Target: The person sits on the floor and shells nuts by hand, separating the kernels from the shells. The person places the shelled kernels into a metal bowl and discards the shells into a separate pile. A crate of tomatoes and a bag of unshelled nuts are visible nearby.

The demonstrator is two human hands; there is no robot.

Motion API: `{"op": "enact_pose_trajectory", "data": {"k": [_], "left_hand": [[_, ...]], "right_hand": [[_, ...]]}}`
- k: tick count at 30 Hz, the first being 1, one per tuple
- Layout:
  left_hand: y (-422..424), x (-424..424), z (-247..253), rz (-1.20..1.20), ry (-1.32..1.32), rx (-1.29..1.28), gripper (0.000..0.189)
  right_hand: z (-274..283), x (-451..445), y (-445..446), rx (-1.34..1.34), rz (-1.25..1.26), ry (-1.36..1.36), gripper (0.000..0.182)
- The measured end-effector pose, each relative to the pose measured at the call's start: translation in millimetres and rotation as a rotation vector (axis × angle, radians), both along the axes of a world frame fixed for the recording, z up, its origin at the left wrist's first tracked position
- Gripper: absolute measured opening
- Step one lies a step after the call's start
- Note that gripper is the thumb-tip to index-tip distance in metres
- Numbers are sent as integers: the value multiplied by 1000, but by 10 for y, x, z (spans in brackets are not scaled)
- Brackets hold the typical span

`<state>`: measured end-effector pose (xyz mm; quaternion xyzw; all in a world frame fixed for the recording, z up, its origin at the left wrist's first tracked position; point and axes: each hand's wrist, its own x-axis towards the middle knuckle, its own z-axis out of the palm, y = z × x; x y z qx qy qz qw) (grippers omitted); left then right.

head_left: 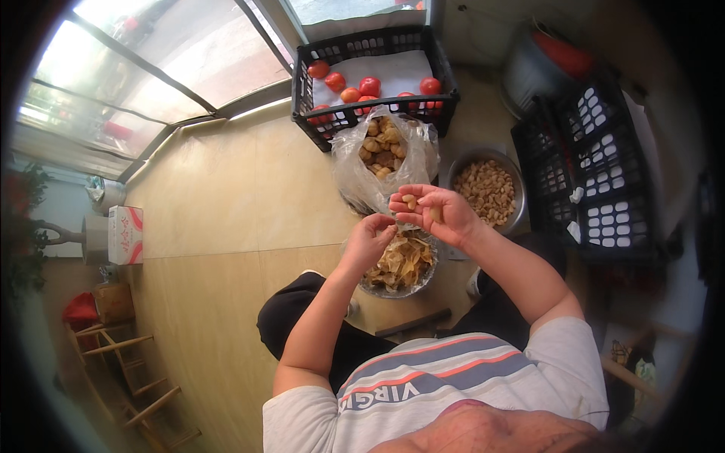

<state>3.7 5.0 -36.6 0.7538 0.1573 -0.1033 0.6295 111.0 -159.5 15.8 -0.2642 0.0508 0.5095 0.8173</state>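
Note:
My right hand (433,212) is palm up with its fingers apart, and a few peeled garlic cloves (409,200) lie in it. Beside it my left hand (372,235) has its thumb and fingertips together; whether something is pinched there is too small to tell. Below the hands stands a round container of dry garlic skins (399,263), partly covered by my left hand. An open clear plastic bag (357,164) of garlic bulbs (382,141) is just beyond them. To the right, a metal bowl (522,195) holds many garlic cloves (486,189).
A black plastic crate (447,102) with red tomatoes (370,86) stands behind the bag. More black crates (606,170) are at the right, near a large pot (535,68). At the far left are a white and pink box (125,235) and wooden stools (130,362). Window panes border the upper left.

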Motion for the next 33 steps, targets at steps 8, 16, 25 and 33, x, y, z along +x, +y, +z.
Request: {"op": "enact_pose_trajectory", "data": {"k": [8,16,25,33], "left_hand": [[0,9,123,49,34,-47,19],[-27,-7,223,25,56,-43,19],[5,-12,129,-25,46,70,12],[-105,15,365,-69,23,410,13]], "right_hand": [[178,490,-361,-630,42,-696,13],[138,841,-1085,-1415,38,-1044,40],[144,900,-1062,-1179,-142,-944,36],[168,609,-625,-482,-35,-386,36]]}}
